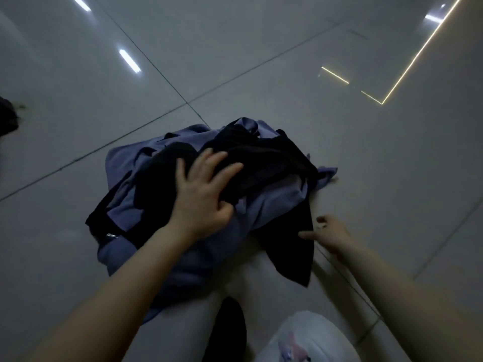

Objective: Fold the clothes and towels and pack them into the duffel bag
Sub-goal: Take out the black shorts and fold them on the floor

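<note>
A crumpled pile of clothes lies on the tiled floor in front of me: a blue-violet garment (264,205) with a black garment (261,158) tangled on top of it. My left hand (203,189) rests on the pile with fingers spread, the thumb tucked against the blue cloth. My right hand (329,231) hovers at the pile's right side, beside a hanging black end (292,254), fingers loosely bent and holding nothing. No duffel bag is in view.
Glossy grey floor tiles (261,61) spread all around. A dark object (7,116) sits at the left edge. Near the bottom are a black shape (230,330) and a white cloth with a pink print (300,340).
</note>
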### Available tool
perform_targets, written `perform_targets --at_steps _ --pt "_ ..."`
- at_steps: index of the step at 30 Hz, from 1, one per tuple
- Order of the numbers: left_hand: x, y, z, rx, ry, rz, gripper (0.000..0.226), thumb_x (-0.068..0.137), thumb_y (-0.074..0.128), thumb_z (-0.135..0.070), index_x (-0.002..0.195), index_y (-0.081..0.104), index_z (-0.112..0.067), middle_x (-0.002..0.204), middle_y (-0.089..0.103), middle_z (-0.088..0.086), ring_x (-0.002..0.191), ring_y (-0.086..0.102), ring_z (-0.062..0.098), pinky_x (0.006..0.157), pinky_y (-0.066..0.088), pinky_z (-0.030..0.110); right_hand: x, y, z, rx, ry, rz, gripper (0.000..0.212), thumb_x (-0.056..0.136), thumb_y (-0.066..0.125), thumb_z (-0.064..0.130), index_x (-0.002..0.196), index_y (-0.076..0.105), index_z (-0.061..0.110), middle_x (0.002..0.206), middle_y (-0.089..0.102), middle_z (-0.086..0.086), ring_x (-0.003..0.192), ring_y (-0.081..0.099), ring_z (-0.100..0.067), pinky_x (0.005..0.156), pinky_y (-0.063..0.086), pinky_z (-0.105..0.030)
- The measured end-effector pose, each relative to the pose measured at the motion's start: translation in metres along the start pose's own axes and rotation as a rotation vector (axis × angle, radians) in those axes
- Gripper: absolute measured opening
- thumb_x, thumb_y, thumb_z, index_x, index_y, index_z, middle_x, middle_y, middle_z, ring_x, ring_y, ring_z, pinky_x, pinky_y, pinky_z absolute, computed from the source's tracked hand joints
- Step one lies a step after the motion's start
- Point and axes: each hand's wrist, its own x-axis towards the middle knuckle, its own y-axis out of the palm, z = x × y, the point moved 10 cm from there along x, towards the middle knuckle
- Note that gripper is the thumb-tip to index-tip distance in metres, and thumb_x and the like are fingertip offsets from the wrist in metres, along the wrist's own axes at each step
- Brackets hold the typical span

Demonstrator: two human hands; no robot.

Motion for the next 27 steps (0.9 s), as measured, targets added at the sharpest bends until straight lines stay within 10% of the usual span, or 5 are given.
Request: perform_targets --at_steps 3,8,14,20,27 --pt "0.027 0.057 -0.070 0.222 0.344 0.248 0.062 0.081 0.049 -0.048 0.141 0.042 -0.038 0.155 0.030 0.002 0.146 0.015 0.032 0.105 0.006 0.074 0.008 0.028 0.000 -0.167 -0.094 -0.007 0.053 0.068 0.084 0.039 0.113 0.063 0.018 0.125 0.054 -0.014 0.109 0.058 -0.032 0.089 0.050 -0.036" --pt "0.047 0.125 -0.042 0.459 0.243 0.609 0.069 0.089 0.037 -0.067 0.149 0.011 -0.045 0.161 -0.004 -0.003 0.147 -0.009 0.033 0.104 -0.002 0.076 0.009 0.028 0.021 -0.090 -0.210 -0.094 0.028 0.086 0.069 0.020 0.067 0.049 0.024 0.084 0.059 -0.006 0.082 0.055 -0.022 0.067 0.040 -0.028" --pt "0.049 0.108 -0.023 0.316 0.148 0.457 0.041 0.097 0.044 -0.042 0.134 0.045 -0.026 0.149 0.034 0.006 0.134 0.034 0.036 0.104 0.027 0.066 0.011 0.039 -0.004 0.304 0.006 0.128 0.058 0.081 0.075 0.009 0.129 0.042 0.010 0.115 0.055 -0.017 0.057 0.043 -0.014 0.038 0.038 -0.021" --pt "0.051 0.077 -0.002 0.155 0.105 0.238 0.040 0.091 0.035 -0.038 0.102 0.062 -0.011 0.111 0.063 0.012 0.094 0.063 0.037 0.074 0.050 0.053 0.005 0.000 0.023 0.221 -0.161 -0.054 0.004 0.090 0.062 0.008 0.091 0.066 0.007 0.093 0.064 -0.013 0.087 0.060 -0.025 0.077 0.047 -0.035" --pt "0.059 0.053 0.026 0.074 -0.113 0.046 0.022 0.101 0.042 -0.027 0.104 0.057 -0.011 0.108 0.061 0.013 0.087 0.060 0.039 0.061 0.040 0.041 -0.044 -0.191 0.053 1.004 -0.327 -0.444 0.028 0.096 0.042 -0.001 0.078 0.051 0.018 0.076 0.055 -0.001 0.064 0.055 -0.011 0.056 0.053 -0.028"
